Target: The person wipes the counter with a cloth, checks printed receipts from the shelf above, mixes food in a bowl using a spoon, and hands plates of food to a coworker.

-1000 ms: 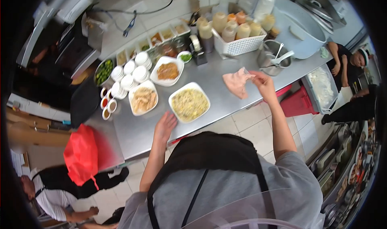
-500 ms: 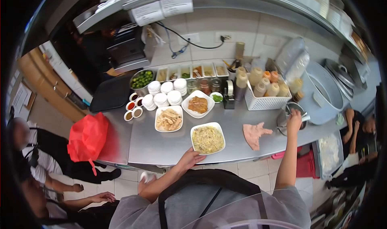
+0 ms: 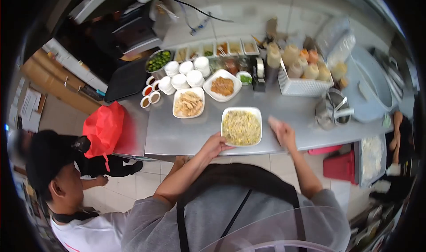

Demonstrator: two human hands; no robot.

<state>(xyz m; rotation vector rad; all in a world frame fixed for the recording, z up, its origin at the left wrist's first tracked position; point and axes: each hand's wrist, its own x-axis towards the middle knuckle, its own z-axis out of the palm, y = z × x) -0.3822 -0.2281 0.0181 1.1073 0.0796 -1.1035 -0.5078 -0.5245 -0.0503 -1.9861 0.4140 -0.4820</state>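
Note:
A square white bowl of fried rice (image 3: 241, 127) rests at the counter's front edge. My left hand (image 3: 215, 145) grips its near left corner, thumb at the rim. Just right of the bowl, my right hand (image 3: 285, 136) is closed around a pale pink cloth (image 3: 273, 121), mostly hidden in the fist and slightly blurred. Behind the rice stand a white bowl of pale sliced meat (image 3: 189, 103) and another with browned meat (image 3: 222, 86). A small bowl of chopped green onion (image 3: 244, 78) sits beside a tape dispenser (image 3: 259, 77).
Stacked white lidded cups (image 3: 179, 81), small sauce cups (image 3: 147, 90) and a red bag (image 3: 104, 128) are on the left. A white basket of squeeze bottles (image 3: 306, 81) and a metal pot (image 3: 326, 112) stand right. A person in a black cap (image 3: 53, 163) is close at left.
My right hand has left the metal pot, moved left and taken hold of the pink cloth. My left hand stays on the rice bowl. The person at left has come closer.

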